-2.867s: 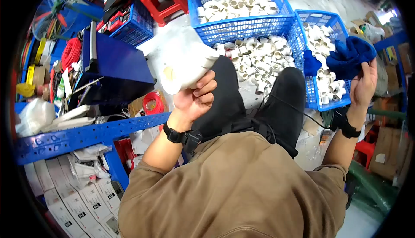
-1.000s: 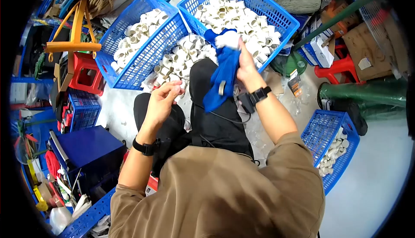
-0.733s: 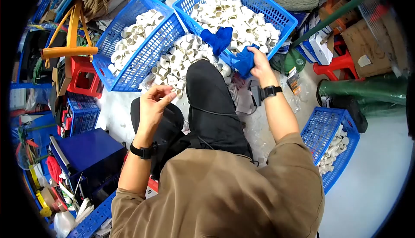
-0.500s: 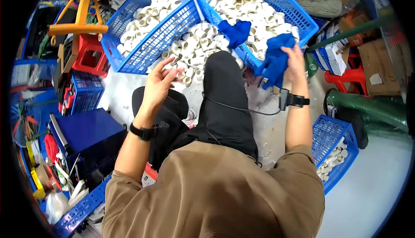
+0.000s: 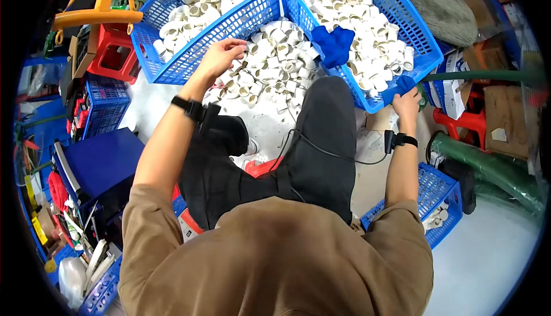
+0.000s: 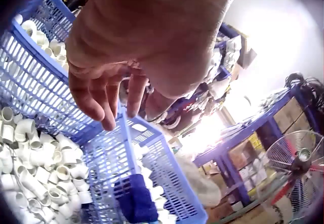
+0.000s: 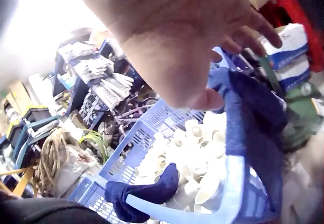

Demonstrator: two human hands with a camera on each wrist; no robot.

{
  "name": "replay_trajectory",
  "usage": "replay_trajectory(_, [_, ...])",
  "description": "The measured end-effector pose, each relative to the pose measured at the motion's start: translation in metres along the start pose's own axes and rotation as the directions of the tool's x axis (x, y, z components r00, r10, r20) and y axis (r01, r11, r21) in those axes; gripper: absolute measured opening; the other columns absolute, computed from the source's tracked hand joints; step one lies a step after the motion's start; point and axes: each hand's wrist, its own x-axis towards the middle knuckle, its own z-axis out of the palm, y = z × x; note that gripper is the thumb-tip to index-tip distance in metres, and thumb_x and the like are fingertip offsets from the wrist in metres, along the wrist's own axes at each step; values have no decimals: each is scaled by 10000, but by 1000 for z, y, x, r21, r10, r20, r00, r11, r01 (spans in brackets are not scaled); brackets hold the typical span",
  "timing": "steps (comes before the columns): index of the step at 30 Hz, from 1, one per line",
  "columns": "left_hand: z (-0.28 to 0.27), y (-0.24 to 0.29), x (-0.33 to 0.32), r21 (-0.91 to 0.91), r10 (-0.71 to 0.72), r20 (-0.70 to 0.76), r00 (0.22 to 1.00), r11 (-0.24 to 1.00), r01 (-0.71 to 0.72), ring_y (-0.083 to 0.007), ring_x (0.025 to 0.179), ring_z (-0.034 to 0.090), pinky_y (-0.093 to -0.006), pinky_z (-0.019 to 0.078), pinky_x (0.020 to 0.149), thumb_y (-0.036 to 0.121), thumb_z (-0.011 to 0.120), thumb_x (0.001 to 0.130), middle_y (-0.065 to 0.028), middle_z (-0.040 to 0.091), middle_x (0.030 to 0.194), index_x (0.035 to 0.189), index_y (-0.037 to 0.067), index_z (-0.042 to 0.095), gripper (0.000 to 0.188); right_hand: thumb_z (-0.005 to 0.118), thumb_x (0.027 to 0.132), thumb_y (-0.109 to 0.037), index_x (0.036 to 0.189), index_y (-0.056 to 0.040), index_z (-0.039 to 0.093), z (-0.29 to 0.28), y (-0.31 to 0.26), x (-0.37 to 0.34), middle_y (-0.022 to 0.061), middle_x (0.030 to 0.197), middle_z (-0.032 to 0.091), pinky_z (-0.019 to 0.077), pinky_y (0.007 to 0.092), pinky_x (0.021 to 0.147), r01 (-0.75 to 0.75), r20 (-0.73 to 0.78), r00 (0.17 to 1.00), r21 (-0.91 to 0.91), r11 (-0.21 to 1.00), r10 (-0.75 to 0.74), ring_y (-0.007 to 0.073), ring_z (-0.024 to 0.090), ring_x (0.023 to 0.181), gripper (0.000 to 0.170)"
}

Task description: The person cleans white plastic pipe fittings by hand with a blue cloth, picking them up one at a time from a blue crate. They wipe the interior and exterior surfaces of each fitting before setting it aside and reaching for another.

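Note:
My right hand (image 5: 406,105) is at the near right corner of the right blue basket (image 5: 430,58). A blue cloth (image 7: 253,100) drapes over that basket's rim. In the right wrist view, my thumb rests at the cloth's edge and the other fingers spread loosely above it. Another blue cloth (image 5: 334,45) hangs over the same basket's left rim. My left hand (image 5: 221,58) hovers over a floor pile of white pipe fittings (image 5: 270,66), near the left basket's wall. Its fingers (image 6: 86,100) hang loosely bent and hold nothing.
The left blue basket (image 5: 149,35) also holds white fittings. A black cable (image 5: 338,154) crosses my right knee to the right wrist. A small basket (image 5: 439,187) and a green roll (image 5: 488,161) lie at right. A red stool (image 5: 117,52) stands at left.
The left hand held a white object earlier and now holds nothing; it has risen toward the pile. The right hand has carried its blue cloth from above my knees onto the basket's corner rim.

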Motion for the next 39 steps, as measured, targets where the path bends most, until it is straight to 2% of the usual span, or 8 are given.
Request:
replay_trajectory(4, [10, -79, 103, 193, 41, 75, 996, 980, -54, -118, 889, 656, -262, 499, 718, 224, 640, 956, -20, 714, 1010, 1181, 47, 697, 292, 601, 871, -403, 1452, 55, 354, 2, -38, 14, 341, 1462, 379, 429, 510, 1056, 113, 249, 960, 80, 990, -129, 505, 513, 1243, 780])
replay_trajectory(8, [31, -139, 158, 542, 69, 161, 985, 827, -147, -353, 936, 708, -413, 542, 871, 307, 674, 844, -209, 735, 997, 1086, 43, 731, 362, 592, 890, -425, 1392, -45, 500, 27, -44, -2, 307, 1447, 431, 447, 506, 1037, 391, 352, 895, -322, 862, -274, 464, 510, 1271, 636])
replay_trajectory(12, [64, -188, 185, 585, -73, 203, 977, 809, -61, -368, 1033, 681, -419, 521, 938, 307, 652, 861, -222, 716, 1080, 1125, 48, 715, 375, 595, 897, -403, 1376, -40, 522, -5, -91, -11, 277, 1401, 511, 480, 486, 992, 222, 337, 936, -329, 918, -105, 446, 574, 1201, 605])
replay_trajectory(14, [76, -208, 188, 593, -110, 211, 971, 804, -38, -374, 1055, 672, -419, 514, 954, 321, 658, 861, -231, 700, 1126, 1162, 46, 700, 410, 618, 892, -399, 1413, -31, 484, 1, -102, 3, 262, 1320, 597, 503, 459, 954, 232, 542, 809, 57, 971, -226, 443, 638, 1094, 651])
replay_trajectory(18, [110, -262, 194, 626, -155, 164, 974, 779, 18, -398, 1088, 656, -425, 511, 955, 346, 720, 846, -253, 677, 1176, 1343, -35, 542, 651, 684, 887, -361, 1382, 4, 502, 21, -150, 5, 265, 1249, 642, 513, 398, 921, 165, 454, 792, 485, 859, -408, 370, 679, 1048, 641])
replay_trajectory(28, [143, -282, 224, 365, -332, 60, 941, 885, 289, -404, 1198, 589, -436, 479, 1018, 257, 703, 848, -299, 584, 1298, 1461, -32, 336, 771, 737, 869, -333, 1087, -3, 666, 33, -194, 26, 192, 965, 655, 514, 392, 842, 397, 422, 798, 170, 902, -431, 353, 649, 893, 402])
replay_trajectory(34, [157, -282, 221, 652, -265, -69, 962, 718, 245, -340, 1234, 543, -439, 495, 1008, 277, 799, 786, -166, 502, 1344, 1378, 76, 450, 716, 663, 954, -190, 1016, 27, 629, -6, -189, 7, 149, 1191, 585, 461, 326, 936, 531, 40, 810, 371, 762, -584, 252, 593, 1078, 229])
replay_trajectory(39, [145, -263, 203, 592, -238, -30, 971, 778, 209, -359, 1223, 551, -460, 515, 967, 310, 828, 758, -189, 545, 1321, 1376, 67, 448, 766, 529, 1059, -203, 1207, -27, 612, -28, -153, -1, -81, 938, 517, 350, 193, 721, -11, 80, 991, 845, 534, -106, 28, 417, 804, 244])
